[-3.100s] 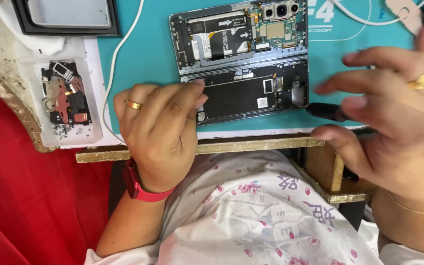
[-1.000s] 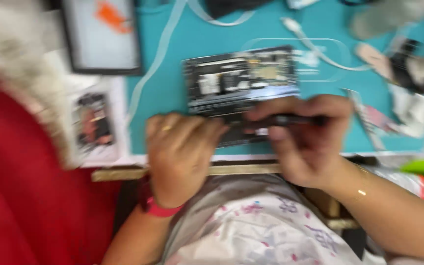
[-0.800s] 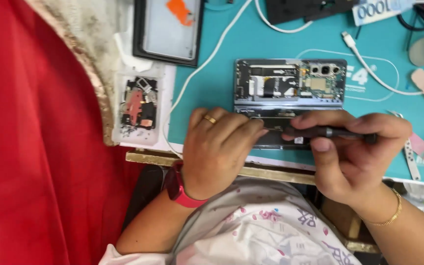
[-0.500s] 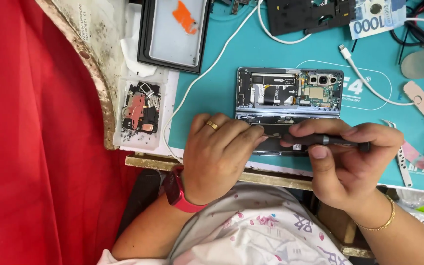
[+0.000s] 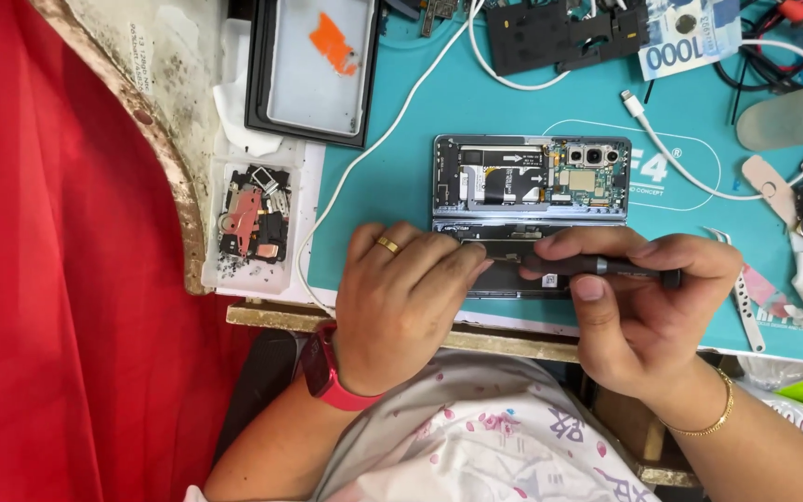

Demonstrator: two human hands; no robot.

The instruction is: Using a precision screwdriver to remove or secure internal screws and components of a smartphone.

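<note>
Opened phone [image 5: 530, 191] lies on the teal mat [image 5: 392, 195], long axis running L–R across the view, camera end to the right. It sits just ahead of both hands, at the near mat edge.

L hand [image 5: 401, 302] rests palm down on the phone's near-left part, fingers curled over the lower half, pinning it; holds nothing else. R hand [image 5: 648, 311] is closed around a black screwdriver [image 5: 601, 267], pinched btwn thumb and fingers. Driver lies roughly parallel to the phone's long axis, tip pointing left toward the mid lower half, close to the L fingertips. Can't tell if the tip touches a screw, as fingers hide it.

Both hands are about equally near; R has the tool. Parts tray [image 5: 253, 223] is well off to the left.
</note>
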